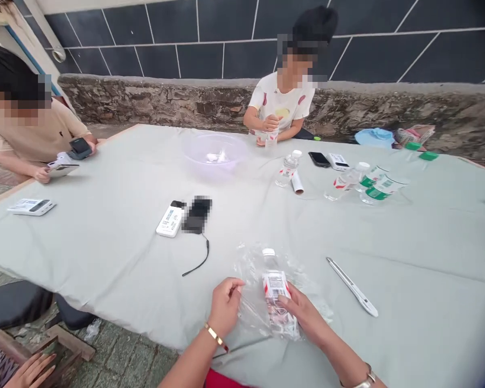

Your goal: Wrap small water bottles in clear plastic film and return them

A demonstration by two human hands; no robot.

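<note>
A clear plastic bottle (275, 285) with a white cap and a red-and-white label lies close in front of me, its cap pointing away. My right hand (305, 319) grips its lower side, thumb across the label. Thin clear plastic (248, 315), which looks like a bag, spreads around and beneath the bottle; whether the bottle is inside it I cannot tell. At the plastic's left edge, my left hand (225, 304) is closed, thumb and fingers pinching that edge. A white utility knife (352, 286) lies to the right of my right hand.
Several bottles (382, 186) and a cardboard tube (297, 183) stand or lie at the back right. A translucent purple basin (214, 151) holds small white things. White power banks (170, 220) and phones (319, 159) lie about. Two people sit across and left; another hand (30, 372) shows lower left.
</note>
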